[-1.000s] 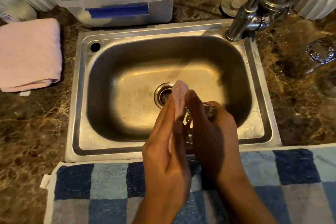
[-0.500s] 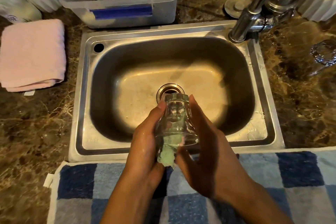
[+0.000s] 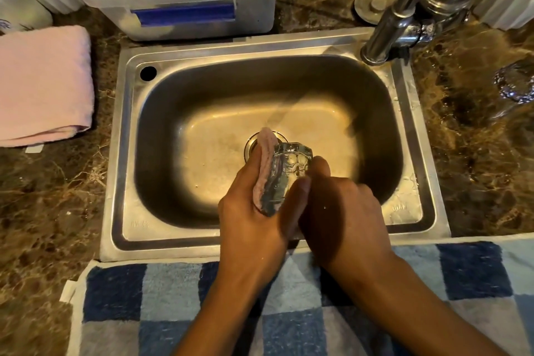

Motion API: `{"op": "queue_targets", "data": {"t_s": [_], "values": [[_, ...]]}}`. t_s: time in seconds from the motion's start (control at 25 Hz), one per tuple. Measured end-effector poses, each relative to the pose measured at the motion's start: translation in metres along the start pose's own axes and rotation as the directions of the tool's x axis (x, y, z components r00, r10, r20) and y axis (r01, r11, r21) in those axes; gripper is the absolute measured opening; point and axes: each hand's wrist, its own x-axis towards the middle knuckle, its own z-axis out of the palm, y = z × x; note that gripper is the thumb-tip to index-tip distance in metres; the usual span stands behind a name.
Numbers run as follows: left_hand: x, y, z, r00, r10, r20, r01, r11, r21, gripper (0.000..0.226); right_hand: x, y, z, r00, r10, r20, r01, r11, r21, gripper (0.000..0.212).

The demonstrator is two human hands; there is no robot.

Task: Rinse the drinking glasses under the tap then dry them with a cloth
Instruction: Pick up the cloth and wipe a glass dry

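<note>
A glass (image 3: 291, 165) is being gripped by the right hand (image 3: 344, 211) and wiped with a cloth (image 3: 267, 165) pinched in the left hand (image 3: 251, 222); another glass (image 3: 515, 85) is lying on the table, seemingly undried.

Worktop (image 3: 43, 211): brown marbled stone with pale veining, wet patches at right. Stainless steel sink (image 3: 124, 153) set into it, single basin, round overflow hole at far left corner. Clear plastic tub (image 3: 254, 9) with blue label behind the sink. Folded pink towel (image 3: 43, 81) at left. Blue-and-white checked mat (image 3: 144, 312) along near edge. Warm, dim yellowish light; glare on basin floor.
</note>
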Motion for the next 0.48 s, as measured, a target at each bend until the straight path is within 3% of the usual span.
{"op": "queue_targets", "data": {"t_s": [0.12,0.16,0.24,0.28,0.36,0.44,0.48], "values": [[0.002,-0.001,-0.012,0.977,-0.028,0.211,0.026,1.0,0.01,0.085,0.0,0.006,-0.004,0.999,-0.001,-0.036,0.0,0.999,-0.033,0.032],[0.003,-0.002,-0.012,0.985,-0.042,0.17,0.039,0.999,0.017,0.081,0.0,0.006,-0.002,0.998,-0.018,-0.055,0.017,1.0,-0.02,0.031],[0.005,-0.007,-0.008,0.994,-0.083,-0.063,0.082,0.996,-0.03,0.065,0.0,0.004,0.006,0.991,-0.034,-0.127,0.044,0.996,0.08,0.033],[0.006,-0.008,-0.005,0.978,-0.128,-0.166,0.113,0.989,-0.094,0.054,-0.001,0.001,0.012,0.991,0.011,-0.133,0.016,0.98,0.196,0.037],[0.007,-0.012,0.0,0.95,-0.208,-0.231,0.163,0.966,-0.2,0.039,-0.003,-0.005,0.024,0.988,0.139,-0.063,-0.094,0.878,0.469,0.029],[0.006,-0.016,0.001,0.957,-0.141,-0.254,0.121,0.988,-0.095,0.039,-0.004,-0.004,0.032,0.983,0.179,-0.031,-0.131,0.815,0.565,0.014],[0.005,-0.017,-0.002,0.961,-0.06,-0.271,0.065,0.998,0.009,0.041,-0.004,-0.002,0.033,0.989,0.147,-0.013,-0.118,0.842,0.526,0.017]]}}
